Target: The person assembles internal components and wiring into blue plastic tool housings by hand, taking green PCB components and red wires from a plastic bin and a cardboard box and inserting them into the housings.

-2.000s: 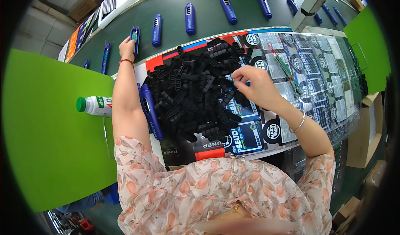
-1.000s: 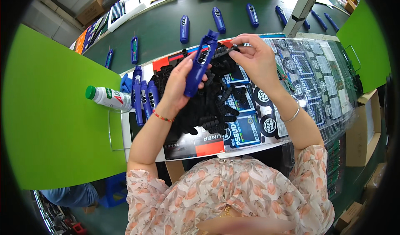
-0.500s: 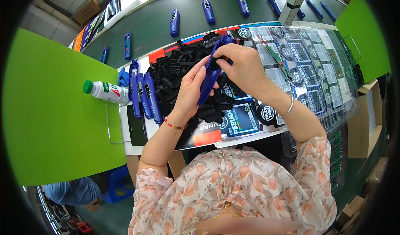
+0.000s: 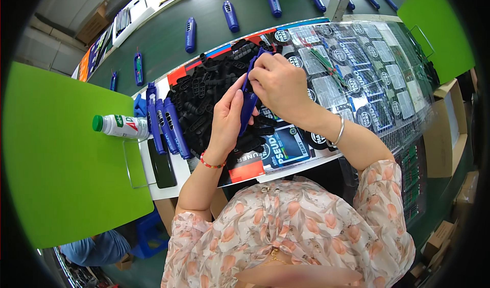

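A long blue plastic casing [image 4: 248, 107], an open half shell, is tilted upright over the bench. My left hand [image 4: 228, 115] is wrapped round its lower part, thumb along the near side. Bent over the casing's upper part, my right hand [image 4: 278, 84] has its fingers closed and pressed together against the inner side. Whatever lies under those fingertips is hidden. Below and behind both hands spreads a heap of small black slotted plastic parts [image 4: 196, 91]. Left of the heap, several blue casings [image 4: 175, 127] lie side by side.
A white bottle with a green cap [image 4: 122, 126] and a black phone [image 4: 162, 164] lie at the left edge. Green panels [image 4: 66, 150] flank the bench. Clear plastic [image 4: 375, 78] covers printed sheets, with small wired circuit boards [image 4: 326, 63] on top. Blue devices [image 4: 230, 16] line the green belt behind.
The whole view has shifted slightly. My right fingers have closed further over the casing's inner side, covering the dark part seen under them before. My left hand keeps its hold.
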Tool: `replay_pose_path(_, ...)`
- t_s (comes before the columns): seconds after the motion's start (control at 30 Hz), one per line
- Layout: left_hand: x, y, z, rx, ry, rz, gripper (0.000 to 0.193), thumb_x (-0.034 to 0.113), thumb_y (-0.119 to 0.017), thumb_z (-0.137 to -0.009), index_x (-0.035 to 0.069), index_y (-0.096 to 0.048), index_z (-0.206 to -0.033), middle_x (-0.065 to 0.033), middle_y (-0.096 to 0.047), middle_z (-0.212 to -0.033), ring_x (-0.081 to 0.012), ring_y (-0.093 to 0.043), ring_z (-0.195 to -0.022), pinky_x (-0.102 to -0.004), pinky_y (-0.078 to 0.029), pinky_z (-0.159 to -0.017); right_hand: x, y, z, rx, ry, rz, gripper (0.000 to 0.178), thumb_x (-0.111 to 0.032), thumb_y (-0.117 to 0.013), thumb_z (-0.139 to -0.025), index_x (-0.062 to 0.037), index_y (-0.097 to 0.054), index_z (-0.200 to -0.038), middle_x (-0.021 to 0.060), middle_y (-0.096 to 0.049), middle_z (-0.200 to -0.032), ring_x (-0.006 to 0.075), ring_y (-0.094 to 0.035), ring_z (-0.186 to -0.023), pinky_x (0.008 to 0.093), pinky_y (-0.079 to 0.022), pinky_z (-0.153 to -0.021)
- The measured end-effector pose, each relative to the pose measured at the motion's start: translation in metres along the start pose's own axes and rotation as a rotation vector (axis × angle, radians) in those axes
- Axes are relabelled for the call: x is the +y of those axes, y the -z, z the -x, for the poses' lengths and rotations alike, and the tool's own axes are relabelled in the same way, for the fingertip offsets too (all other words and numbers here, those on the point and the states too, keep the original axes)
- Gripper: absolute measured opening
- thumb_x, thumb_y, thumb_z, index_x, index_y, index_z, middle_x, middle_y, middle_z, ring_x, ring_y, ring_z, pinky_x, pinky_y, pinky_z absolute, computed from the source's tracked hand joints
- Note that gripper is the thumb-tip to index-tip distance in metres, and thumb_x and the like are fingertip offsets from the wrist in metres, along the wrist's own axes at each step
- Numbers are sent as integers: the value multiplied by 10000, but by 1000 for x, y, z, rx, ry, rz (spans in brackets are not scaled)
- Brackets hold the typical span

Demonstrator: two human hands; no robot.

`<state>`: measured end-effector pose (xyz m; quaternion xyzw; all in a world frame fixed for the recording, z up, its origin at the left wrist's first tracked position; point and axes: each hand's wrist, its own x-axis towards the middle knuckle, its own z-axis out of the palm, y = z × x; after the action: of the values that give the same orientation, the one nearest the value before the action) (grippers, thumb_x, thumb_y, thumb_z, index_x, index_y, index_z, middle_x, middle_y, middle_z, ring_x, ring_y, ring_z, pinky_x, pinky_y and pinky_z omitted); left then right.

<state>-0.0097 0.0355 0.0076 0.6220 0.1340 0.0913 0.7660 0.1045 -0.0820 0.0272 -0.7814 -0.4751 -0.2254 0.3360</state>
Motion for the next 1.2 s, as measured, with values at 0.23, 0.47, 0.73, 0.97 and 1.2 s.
replay_pose_path(0.23, 3, 5, 0, -21, -29, 184, 464, 242, -403, -1049, 63, -362, -1475, -169, -645, -1079, -117, -607, -728, -222, -504, -569, 43, 18, -12, 166, -188, -123, 78, -114, -639, -819, -78, -676, -877, 101, -680, -865, 305, -661, -787, 409, -522, -665)
replay_pose_path(0.47, -1, 4, 0, -69, 6, 316, 481, 246, -411, -1046, 68, -338, -1487, -209, -626, -1122, -131, -603, -728, -229, -501, -564, 170, 38, 10, -472, -680, 216, 220, -176, -657, -789, -152, -733, -994, 114, -708, -1019, 325, -668, -958, 432, -532, -832)
replay_pose_path(0.73, 0, 7, -1, -55, 30, 390, 508, 262, -423, -1039, 67, -316, -1496, -210, -626, -1116, -149, -603, -743, -245, -506, -595, 123, 78, -24, -21, -397, 179, 242, -113, -672, -829, -133, -707, -1068, 67, -712, -910, 221, -691, -817, 312, -540, -704)
replay_pose_path(0.97, 3, 6, -3, -53, 4, 522, 463, 220, -402, -1046, 75, -347, -1482, -173, -639, -1125, -166, -640, -798, -280, -544, -664, 34, 65, -25, 27, -500, -999, 324, -128, -726, -862, 12, -644, -1142, 75, -715, -907, 99, -686, -782, 183, -484, -577)
replay_pose_path(1.2, 0, 11, 1, -86, -19, 542, 461, 220, -421, -1043, 85, -357, -1479, -152, -640, -1090, -174, -644, -791, -290, -550, -683, -1, 30, -10, -110, -574, -1040, 252, -73, -704, -873, 0, -652, -1108, 62, -706, -900, 90, -686, -746, 174, -494, -557)
